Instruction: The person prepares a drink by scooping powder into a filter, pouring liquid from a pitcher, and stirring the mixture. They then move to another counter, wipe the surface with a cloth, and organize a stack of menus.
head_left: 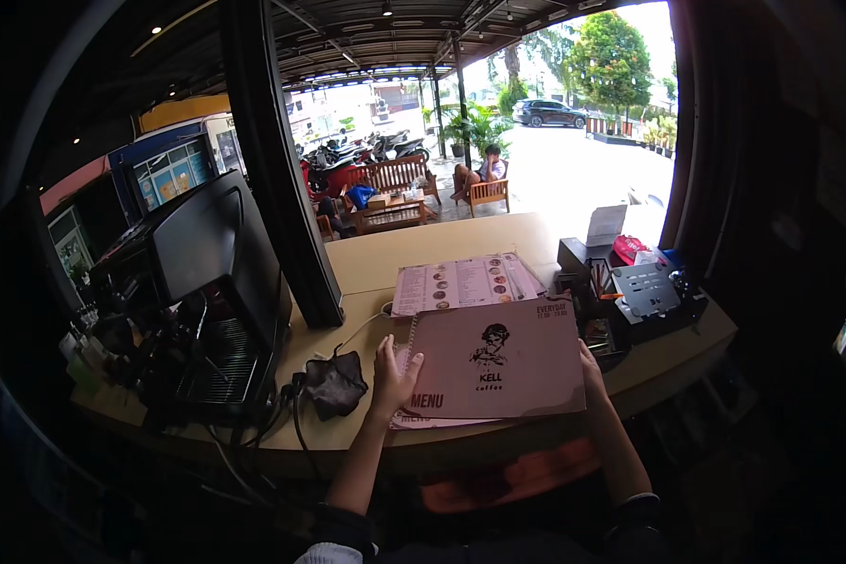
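Note:
Between my two hands is a pink spiral-bound menu (pixel 536 362) with a printed figure and the words "KELL coffee" on its cover. My left hand (pixel 395 376) grips its spiral edge, thumb over the front. At the opposite edge my right hand (pixel 592 376) holds on, its fingers partly hidden by the cover. Another menu (pixel 432 422) shows beneath the held one, mostly covered. Beyond lies an open menu (pixel 461 282) with columns of text and small round food pictures.
An espresso machine (pixel 221 254) stands left on the wooden counter (pixel 367 249), beside a black cloth (pixel 336 383) and cables. On the right are a dark box, a metal stand (pixel 646 289) and a red item (pixel 633 249). A dark post (pixel 277 160) rises at the counter. A person (pixel 489 169) sits outside.

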### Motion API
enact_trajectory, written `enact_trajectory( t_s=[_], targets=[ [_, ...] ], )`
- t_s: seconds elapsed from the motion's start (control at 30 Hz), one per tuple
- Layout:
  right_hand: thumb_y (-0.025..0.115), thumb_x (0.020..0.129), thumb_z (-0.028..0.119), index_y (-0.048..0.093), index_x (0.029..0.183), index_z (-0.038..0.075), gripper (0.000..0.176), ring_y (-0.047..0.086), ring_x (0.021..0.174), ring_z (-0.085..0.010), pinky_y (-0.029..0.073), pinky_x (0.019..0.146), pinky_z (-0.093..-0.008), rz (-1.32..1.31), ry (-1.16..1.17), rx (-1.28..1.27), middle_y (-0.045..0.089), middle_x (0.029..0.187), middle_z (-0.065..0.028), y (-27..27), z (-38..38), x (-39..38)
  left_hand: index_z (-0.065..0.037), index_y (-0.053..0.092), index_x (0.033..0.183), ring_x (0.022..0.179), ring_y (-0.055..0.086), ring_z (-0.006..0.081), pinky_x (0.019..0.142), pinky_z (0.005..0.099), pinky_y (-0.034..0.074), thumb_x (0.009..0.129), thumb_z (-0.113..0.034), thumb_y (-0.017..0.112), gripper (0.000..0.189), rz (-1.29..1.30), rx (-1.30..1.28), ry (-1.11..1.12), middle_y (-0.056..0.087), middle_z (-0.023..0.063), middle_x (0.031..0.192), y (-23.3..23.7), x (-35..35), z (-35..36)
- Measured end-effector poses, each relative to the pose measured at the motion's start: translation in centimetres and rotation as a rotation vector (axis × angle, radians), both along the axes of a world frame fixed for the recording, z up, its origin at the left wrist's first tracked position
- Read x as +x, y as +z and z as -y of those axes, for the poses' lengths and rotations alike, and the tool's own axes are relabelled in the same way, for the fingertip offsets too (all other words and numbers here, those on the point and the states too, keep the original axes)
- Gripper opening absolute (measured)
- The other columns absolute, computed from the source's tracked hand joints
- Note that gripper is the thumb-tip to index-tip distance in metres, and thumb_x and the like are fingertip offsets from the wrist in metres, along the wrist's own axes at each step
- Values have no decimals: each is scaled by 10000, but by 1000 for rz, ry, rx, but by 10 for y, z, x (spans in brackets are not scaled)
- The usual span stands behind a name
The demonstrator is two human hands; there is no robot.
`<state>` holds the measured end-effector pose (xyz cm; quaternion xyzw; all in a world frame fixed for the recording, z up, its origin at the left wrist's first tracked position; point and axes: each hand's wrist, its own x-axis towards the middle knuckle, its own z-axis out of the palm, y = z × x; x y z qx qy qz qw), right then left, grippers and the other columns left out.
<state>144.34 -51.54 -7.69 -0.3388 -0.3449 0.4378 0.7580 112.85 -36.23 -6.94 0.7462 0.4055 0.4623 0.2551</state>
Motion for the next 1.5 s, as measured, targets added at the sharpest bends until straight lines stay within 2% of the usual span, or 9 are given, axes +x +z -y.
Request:
enact_trajectory(
  t_s=[0.07, 0.17, 0.23, 0.37, 0.5, 0.67, 0.97, 1.23, 1.5],
  targets=[
    [468, 958, 230, 525, 1101, 69, 223, 580, 836, -80, 487, 704, -222, 8, -22, -26, 575, 947, -19, 7, 1, -6, 65, 362, 1291, 1096, 518, 242, 923, 340, 416, 875, -365, 595, 642, 242, -363, -259, 500, 200, 1205, -35, -11, -34],
    [477, 952, 244, 540, 1118, 33, 276, 588, 847, -95, 487, 727, -235, -109, -13, -85, 590, 980, -40, -7, -17, -1, 78, 389, 1269, 1017, 557, 204, 876, 319, 447, 885, -324, 595, 593, 403, -615, -466, 568, 153, 1113, 1, -23, -4],
    [482, 948, 248, 546, 1125, 12, 302, 591, 850, -102, 487, 741, -243, -236, 16, -120, 598, 998, -52, -13, -23, 0, 84, 441, 1213, 916, 593, 186, 816, 306, 476, 878, -301, 610, 538, 431, -550, -458, 606, 119, 1037, -19, -26, -13],
    [564, 886, 166, 524, 1173, -33, 352, 582, 947, -151, 471, 814, -280, 222, 60, -217, 611, 1039, -66, -29, -35, -1, 70, 488, 1161, 895, 617, 240, 795, 333, 486, 845, -301, 641, 511, 153, -303, -107, 623, 163, 1009, -54, -38, -37],
    [633, 785, 151, 515, 1145, -71, 439, 573, 925, -336, 457, 839, -380, 1276, -356, -404, 571, 1002, -225, -22, -37, -21, 50, 516, 1144, 932, 604, 348, 829, 411, 477, 816, -360, 639, 539, -350, -188, 66, 611, 230, 1025, -29, -38, -18],
    [579, 811, 122, 526, 1121, -76, 372, 543, 970, -376, 447, 849, -406, 1303, -444, -326, 529, 1079, -252, -48, -61, -24, 15, 551, 1084, 1170, 444, 420, 939, 464, 395, 806, -503, 582, 589, -660, -183, 153, 460, 251, 1244, -30, -37, -16],
    [559, 791, 67, 556, 1077, -50, 309, 525, 1009, -385, 410, 912, -409, 1190, -618, -243, 552, 1073, -235, -69, -75, -33, 151, 478, 1133, 1021, 582, 350, 845, 408, 462, 805, -533, 579, 765, -343, -468, 67, 556, 323, 1103, -46, -41, -43],
    [571, 812, 88, 547, 1086, -42, 305, 570, 955, -315, 428, 876, -368, 1002, -593, -193, 584, 1021, -212, -77, -73, -25, 23, 598, 1096, 773, 623, 125, 662, 257, 503, 892, -370, 556, 445, 412, -976, -375, 648, 72, 946, -15, -24, -49],
    [526, 925, 165, 468, 1173, 0, 304, 539, 979, -133, 435, 843, -274, 218, -188, 61, 566, 1066, -91, -11, -68, -19, -10, 527, 1151, 929, 583, 133, 770, 272, 478, 878, -318, 612, 420, 328, -292, -313, 604, 67, 998, 47, -17, -2]
  ],
)
